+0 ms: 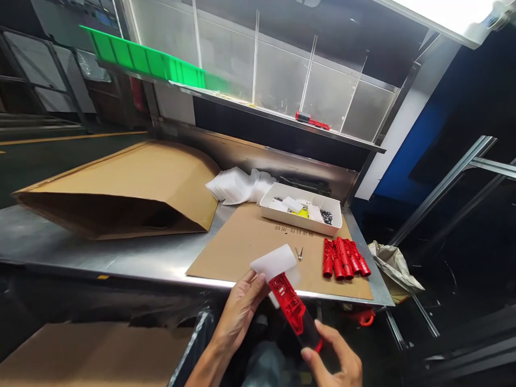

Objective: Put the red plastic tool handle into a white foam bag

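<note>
So from where I'm standing, the person has one red plastic part held out over the front edge of the steel bench, with a flat white foam-looking bag over its top end. The left hand is curled, fingers pinching the bag at its lower corner, and the right hand is closed loosely round the dark bottom end of the part, thumb and fingertips on it. I'd say the sleeving is only partly done, since just the tip is covered and most of the ribbed, glossy body is bare. A row of bare red parts lies side by side on the cardboard sheet, so it looks like there's plenty left. Behind them sits a shallow white tray with small bits and dark screws, a soft pile of white bags just beside it, and a big limp cardboard box flopped open on the left. Small metal clip on the sheet too.
</note>
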`<act>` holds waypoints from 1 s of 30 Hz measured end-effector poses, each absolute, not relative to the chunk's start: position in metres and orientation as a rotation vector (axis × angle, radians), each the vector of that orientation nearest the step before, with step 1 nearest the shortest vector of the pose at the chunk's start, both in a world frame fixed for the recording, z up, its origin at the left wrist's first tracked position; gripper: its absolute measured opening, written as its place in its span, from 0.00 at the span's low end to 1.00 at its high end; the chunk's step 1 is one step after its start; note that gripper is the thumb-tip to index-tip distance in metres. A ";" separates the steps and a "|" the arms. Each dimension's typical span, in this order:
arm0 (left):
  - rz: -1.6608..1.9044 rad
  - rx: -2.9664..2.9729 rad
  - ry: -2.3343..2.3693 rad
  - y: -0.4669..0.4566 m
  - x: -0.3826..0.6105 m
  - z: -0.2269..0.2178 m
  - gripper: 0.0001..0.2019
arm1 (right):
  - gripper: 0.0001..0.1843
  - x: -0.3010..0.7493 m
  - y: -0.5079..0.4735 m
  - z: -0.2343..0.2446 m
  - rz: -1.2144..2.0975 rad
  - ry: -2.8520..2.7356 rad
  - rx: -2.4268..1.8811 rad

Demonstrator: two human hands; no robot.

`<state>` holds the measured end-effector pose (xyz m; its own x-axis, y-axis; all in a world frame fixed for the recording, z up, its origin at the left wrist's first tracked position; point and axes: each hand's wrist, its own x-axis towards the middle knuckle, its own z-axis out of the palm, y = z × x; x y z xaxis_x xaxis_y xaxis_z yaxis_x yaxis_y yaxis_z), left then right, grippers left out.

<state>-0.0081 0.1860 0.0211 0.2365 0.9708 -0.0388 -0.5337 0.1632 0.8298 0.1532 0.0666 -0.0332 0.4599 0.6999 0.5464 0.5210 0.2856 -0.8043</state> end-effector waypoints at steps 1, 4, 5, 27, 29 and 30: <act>1.165 0.812 0.663 0.184 -0.008 0.017 0.22 | 0.12 0.155 0.065 -0.034 0.171 -1.189 -1.362; 1.080 0.853 0.644 0.179 -0.006 0.005 0.21 | 0.13 0.160 0.060 -0.034 0.191 -1.206 -1.372; 1.061 0.869 0.643 0.178 -0.006 0.002 0.20 | 0.13 0.161 0.058 -0.034 0.191 -1.213 -1.386; 0.801 1.012 0.770 0.144 0.012 -0.020 0.23 | 0.34 0.158 0.047 -0.021 0.537 -1.106 -1.643; 0.789 0.999 0.805 0.138 0.009 -0.021 0.18 | 0.33 0.161 0.048 -0.023 0.507 -1.146 -1.658; 0.787 0.975 0.807 0.136 0.007 -0.023 0.18 | 0.33 0.163 0.048 -0.024 0.500 -1.183 -1.656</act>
